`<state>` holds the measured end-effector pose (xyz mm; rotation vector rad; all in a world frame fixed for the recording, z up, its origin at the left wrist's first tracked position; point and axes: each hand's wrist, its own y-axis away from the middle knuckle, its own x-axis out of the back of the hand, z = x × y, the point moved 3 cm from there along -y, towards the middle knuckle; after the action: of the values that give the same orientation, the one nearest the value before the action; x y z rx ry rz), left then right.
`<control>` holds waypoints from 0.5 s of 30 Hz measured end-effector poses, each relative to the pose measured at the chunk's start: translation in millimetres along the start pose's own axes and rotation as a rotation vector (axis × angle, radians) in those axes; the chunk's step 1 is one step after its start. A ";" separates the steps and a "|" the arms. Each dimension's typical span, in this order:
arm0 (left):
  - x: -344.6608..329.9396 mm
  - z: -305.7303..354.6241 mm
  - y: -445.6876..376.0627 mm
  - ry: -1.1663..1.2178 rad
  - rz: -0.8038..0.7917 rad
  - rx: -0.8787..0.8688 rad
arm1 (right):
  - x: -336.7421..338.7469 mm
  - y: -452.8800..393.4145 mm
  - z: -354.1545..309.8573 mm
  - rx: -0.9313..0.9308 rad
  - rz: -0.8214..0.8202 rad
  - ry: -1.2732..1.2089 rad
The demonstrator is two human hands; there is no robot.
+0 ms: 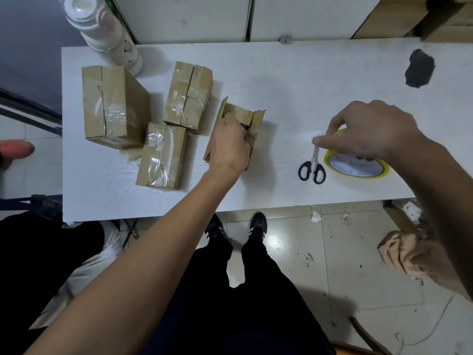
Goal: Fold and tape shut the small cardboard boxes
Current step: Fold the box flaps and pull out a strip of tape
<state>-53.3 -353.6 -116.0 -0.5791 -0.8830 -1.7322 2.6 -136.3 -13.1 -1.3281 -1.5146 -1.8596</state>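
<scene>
An unsealed small cardboard box (252,119) stands on the white table (281,80) with its flaps up. My left hand (229,144) grips it from the near side, fingers curled into the opening. To the right lies a roll of clear tape (355,166) with a yellow core. My right hand (368,129) hovers over the roll and pinches the loose end of the tape at its left edge. Three taped boxes sit at the left: a large one (112,106), one further back (188,94) and one nearer (162,156).
Black-handled scissors (312,166) lie just left of the tape roll. A white bottle (107,32) stands at the table's back left corner, a dark patch (419,69) at the back right. Another person's fingers (15,149) show at the left edge. Scraps litter the floor.
</scene>
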 end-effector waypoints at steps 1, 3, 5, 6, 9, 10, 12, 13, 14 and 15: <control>-1.6 0.3 -1.8 -0.001 0.004 -0.002 | -0.9 0.3 0.1 -0.001 -0.005 -0.005; -2.1 0.7 -7.7 -0.018 0.017 0.019 | -2.4 -0.1 -2.3 0.004 -0.003 -0.019; -2.7 1.0 -13.3 -0.046 0.003 0.019 | -2.7 -0.4 -5.7 0.010 0.008 -0.024; -3.5 0.7 -15.7 -0.058 -0.013 0.014 | -2.1 -0.2 -6.9 0.009 0.020 -0.026; -4.9 -2.1 -21.9 -0.087 -0.044 0.017 | -2.1 -0.2 -8.2 0.000 0.064 -0.029; -5.0 -3.0 -22.7 -0.096 -0.044 0.020 | -3.4 0.2 -9.1 0.004 0.070 -0.022; -5.6 -3.9 -21.3 -0.127 -0.039 0.021 | -7.1 1.0 -11.2 0.009 0.067 -0.014; -6.4 -4.1 -19.7 -0.148 -0.042 0.021 | -8.7 1.0 -11.5 0.009 0.065 -0.013; -7.6 -4.5 -17.9 -0.164 -0.045 0.020 | -10.0 0.7 -11.7 0.008 0.065 -0.014; -9.4 -5.3 -16.6 -0.176 -0.050 0.018 | -10.9 0.6 -11.7 0.005 0.065 -0.016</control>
<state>-65.7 -349.4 -130.9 -0.7113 -1.0429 -1.7354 3.3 -149.8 -21.6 -1.3768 -1.4658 -1.8083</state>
